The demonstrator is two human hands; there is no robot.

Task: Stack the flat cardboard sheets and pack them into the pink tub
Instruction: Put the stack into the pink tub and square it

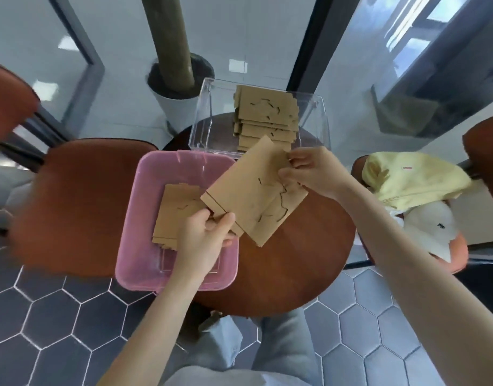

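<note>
A pink tub (133, 218) at the round surface's (309, 260) left edge holds a few cardboard sheets (172, 210). Above its right rim, the left hand (203, 240) and right hand (312, 171) each pinch a corner of another cardboard sheet (253, 190), tilted. Lowered askew, it may snag the rim. More sheets wait in the clear bin (200, 118) behind.

Round wooden table (309, 263), orange chairs (72, 207), hexagon-tiled floor (44, 324), glass walls (30, 37).
</note>
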